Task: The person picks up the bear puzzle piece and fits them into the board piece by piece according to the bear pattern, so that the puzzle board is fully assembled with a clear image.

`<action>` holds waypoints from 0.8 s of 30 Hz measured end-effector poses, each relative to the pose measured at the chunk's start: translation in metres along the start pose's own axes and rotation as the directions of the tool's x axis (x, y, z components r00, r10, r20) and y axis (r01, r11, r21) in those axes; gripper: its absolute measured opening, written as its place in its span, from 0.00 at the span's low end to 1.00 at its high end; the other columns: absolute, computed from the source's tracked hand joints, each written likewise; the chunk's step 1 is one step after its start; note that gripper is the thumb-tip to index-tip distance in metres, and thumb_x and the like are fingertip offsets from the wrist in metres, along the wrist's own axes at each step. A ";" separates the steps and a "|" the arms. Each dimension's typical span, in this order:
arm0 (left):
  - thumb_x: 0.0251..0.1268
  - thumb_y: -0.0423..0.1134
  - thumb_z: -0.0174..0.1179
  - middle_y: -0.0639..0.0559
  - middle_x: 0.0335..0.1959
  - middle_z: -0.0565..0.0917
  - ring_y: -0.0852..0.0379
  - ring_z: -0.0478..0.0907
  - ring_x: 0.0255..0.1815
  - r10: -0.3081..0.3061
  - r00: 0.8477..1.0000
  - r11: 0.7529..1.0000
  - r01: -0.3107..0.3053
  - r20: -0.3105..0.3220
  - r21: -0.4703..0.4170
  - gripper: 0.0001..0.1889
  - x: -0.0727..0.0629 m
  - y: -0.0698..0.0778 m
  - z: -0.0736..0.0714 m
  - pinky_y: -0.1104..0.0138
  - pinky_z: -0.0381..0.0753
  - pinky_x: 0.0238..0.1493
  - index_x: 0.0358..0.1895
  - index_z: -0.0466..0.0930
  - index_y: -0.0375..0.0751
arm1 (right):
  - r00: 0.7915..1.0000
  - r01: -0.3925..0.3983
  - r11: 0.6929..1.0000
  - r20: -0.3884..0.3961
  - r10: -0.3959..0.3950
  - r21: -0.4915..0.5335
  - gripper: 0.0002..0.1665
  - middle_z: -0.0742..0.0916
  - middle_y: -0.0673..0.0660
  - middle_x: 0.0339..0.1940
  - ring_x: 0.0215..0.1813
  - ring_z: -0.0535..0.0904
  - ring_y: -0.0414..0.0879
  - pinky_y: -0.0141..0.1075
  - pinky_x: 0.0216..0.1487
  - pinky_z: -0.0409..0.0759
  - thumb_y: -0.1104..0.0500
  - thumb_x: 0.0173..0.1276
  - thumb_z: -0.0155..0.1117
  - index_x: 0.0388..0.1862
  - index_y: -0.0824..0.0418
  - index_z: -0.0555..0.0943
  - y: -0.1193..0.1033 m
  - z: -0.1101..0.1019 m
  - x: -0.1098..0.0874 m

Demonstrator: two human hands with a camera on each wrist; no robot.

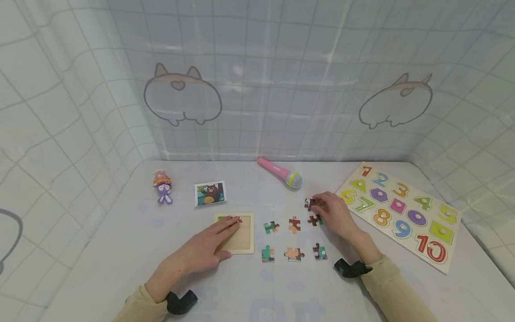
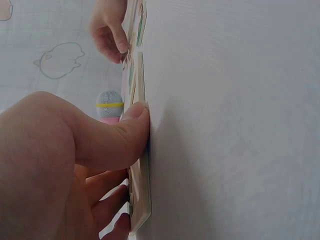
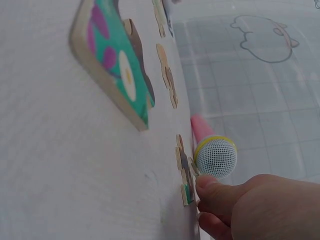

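In the head view my left hand [image 1: 207,243] lies over a square wooden puzzle tray [image 1: 251,235], its fingers stretched across the upper left part. A brown and green piece shows in the tray by the fingertips. The left wrist view has the thumb [image 2: 132,130] against the tray's edge. My right hand [image 1: 334,214] pinches a brown and white puzzle piece [image 1: 309,204] between thumb and fingers, slightly tilted in the right wrist view. Just below it lies a brown and green piece [image 1: 314,220]. Several other loose pieces, among them an orange-brown one [image 1: 294,224], lie between the hands.
A picture card of a bear [image 1: 211,193] lies behind the tray, with a purple doll [image 1: 162,188] to its left. A pink toy microphone [image 1: 281,172] rests near the back wall. At the right is a wooden number board [image 1: 396,205], close to the right forearm.
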State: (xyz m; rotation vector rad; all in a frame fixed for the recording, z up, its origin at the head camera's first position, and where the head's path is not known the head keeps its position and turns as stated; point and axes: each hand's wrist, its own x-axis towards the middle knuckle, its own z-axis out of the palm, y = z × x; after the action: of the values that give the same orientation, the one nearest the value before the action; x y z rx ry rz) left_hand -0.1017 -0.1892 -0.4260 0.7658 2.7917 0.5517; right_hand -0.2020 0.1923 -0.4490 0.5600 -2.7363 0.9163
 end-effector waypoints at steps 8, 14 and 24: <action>0.68 0.43 0.62 0.50 0.81 0.57 0.45 0.53 0.81 0.011 1.000 1.000 -0.011 -0.002 0.009 0.38 0.000 -0.001 0.000 0.46 0.63 0.74 0.78 0.58 0.44 | 0.999 0.045 0.999 0.026 -0.045 -0.009 0.17 0.83 0.59 0.45 0.46 0.78 0.51 0.47 0.48 0.81 0.64 0.68 0.68 0.55 0.66 0.83 0.001 0.001 -0.001; 0.68 0.43 0.62 0.51 0.81 0.56 0.46 0.52 0.81 0.007 1.000 1.000 -0.007 0.003 0.012 0.38 0.000 0.000 0.000 0.46 0.62 0.75 0.79 0.57 0.44 | 0.997 0.080 0.997 0.015 -0.080 -0.016 0.15 0.82 0.59 0.45 0.46 0.76 0.51 0.46 0.47 0.78 0.65 0.67 0.68 0.53 0.65 0.84 0.002 0.001 -0.002; 0.68 0.42 0.63 0.51 0.81 0.57 0.45 0.53 0.81 0.013 1.000 1.000 -0.013 -0.003 0.014 0.38 0.000 -0.001 0.000 0.45 0.63 0.74 0.78 0.58 0.44 | 0.999 0.027 0.999 0.030 -0.028 0.031 0.16 0.83 0.59 0.45 0.44 0.78 0.50 0.46 0.47 0.80 0.65 0.67 0.68 0.53 0.66 0.83 0.000 -0.001 -0.001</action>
State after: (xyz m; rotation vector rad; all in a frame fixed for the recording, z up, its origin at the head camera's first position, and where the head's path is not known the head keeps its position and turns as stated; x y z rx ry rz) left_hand -0.1024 -0.1897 -0.4267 0.7867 2.7986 0.5365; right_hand -0.2011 0.1928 -0.4488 0.6212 -2.7388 0.9522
